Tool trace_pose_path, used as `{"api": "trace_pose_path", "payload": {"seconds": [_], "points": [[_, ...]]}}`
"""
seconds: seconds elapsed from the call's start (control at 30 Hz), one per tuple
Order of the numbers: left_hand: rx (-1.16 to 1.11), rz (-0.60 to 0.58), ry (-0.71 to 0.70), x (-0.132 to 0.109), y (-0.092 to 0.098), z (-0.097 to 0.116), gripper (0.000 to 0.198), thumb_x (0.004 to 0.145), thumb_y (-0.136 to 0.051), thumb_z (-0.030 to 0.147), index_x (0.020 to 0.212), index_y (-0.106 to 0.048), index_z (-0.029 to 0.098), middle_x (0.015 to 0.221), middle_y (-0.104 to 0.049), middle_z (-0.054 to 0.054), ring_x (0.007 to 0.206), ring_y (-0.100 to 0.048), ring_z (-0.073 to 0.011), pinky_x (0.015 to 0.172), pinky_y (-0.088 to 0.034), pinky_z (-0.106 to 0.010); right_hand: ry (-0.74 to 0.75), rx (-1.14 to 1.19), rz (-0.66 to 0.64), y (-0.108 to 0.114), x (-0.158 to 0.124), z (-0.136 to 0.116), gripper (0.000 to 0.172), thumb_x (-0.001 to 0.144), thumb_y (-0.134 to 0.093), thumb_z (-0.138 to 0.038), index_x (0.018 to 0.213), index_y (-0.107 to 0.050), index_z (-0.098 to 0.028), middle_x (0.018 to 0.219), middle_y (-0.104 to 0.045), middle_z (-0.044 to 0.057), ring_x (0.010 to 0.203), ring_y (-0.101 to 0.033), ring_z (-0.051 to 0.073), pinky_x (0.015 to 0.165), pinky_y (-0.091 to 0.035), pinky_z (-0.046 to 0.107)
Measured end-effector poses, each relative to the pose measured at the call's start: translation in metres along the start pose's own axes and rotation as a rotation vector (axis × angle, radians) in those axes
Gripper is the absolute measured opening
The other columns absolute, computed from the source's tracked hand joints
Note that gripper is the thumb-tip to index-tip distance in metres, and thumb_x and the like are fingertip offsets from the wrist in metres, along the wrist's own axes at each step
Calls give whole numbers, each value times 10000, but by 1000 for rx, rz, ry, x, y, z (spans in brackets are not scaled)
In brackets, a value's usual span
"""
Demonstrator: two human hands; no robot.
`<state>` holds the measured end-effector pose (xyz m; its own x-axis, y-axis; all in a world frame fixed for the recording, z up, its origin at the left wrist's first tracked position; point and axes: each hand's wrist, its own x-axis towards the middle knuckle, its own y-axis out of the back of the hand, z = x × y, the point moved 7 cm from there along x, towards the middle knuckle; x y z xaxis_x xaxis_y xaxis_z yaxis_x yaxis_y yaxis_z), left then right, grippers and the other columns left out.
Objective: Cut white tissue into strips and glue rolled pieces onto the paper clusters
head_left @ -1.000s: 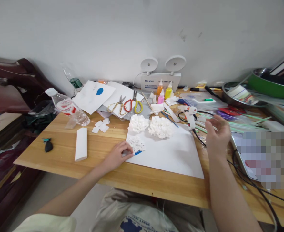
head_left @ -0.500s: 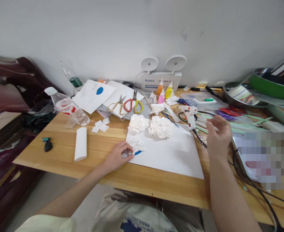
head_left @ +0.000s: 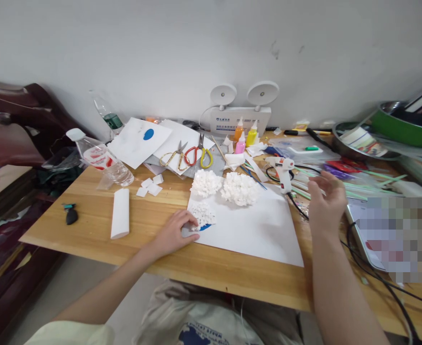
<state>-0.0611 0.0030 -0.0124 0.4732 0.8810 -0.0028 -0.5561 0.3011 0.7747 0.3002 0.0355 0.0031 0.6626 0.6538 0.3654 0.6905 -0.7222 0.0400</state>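
Paper sheet [head_left: 254,230] — left hand [head_left: 173,233] flat on its corner; right hand [head_left: 326,203] loosely open beside glue gun [head_left: 283,172] — bottle [head_left: 101,160] label unreadable.

Wooden table [head_left: 88,206] bears white sheet [head_left: 254,230], bottle [head_left: 101,162], glue gun [head_left: 283,173], perhaps a foam roll [head_left: 120,213].

Pale-yellow sleeve [head_left: 70,334], blue-printed grey shirt [head_left: 211,314]

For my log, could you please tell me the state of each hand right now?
Left hand: open, resting on the white textured piece at the paper sheet's corner.
Right hand: open, empty, hovering beside the glue gun.
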Motion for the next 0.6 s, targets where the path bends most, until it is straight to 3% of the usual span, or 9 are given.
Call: {"api": "trace_pose_path", "payload": {"seconds": [0.17,0.33,0.6], "points": [[5,58,4,2,0,0,75,764,-560,257,790,-559,187,824,-573,-18,831,-509,-168,786,-381,-309,-7,20,6,1,0,-1,349,698,-614,-214,1038,-572,-149,845,-583,77,761,-543,151,683,-418,294],[-1,92,-20,0,-1,-2,134,756,-575,276,862,-585,194,837,-575,-22,813,-521,-161,773,-406,-302,-19,43,41,3,1,0,329,683,-626,-195,1005,-594,-139,819,-577,67,742,-538,143,694,-407,297],[187,245,-304,-13,-1,7,204,781,-533,171,899,-672,263,847,-567,-35,802,-515,-152,740,-403,-311,-130,189,263,22,1,-7,85,663,-598,-181,732,-609,-132,599,-514,1,538,-464,109,566,-369,281]]}}
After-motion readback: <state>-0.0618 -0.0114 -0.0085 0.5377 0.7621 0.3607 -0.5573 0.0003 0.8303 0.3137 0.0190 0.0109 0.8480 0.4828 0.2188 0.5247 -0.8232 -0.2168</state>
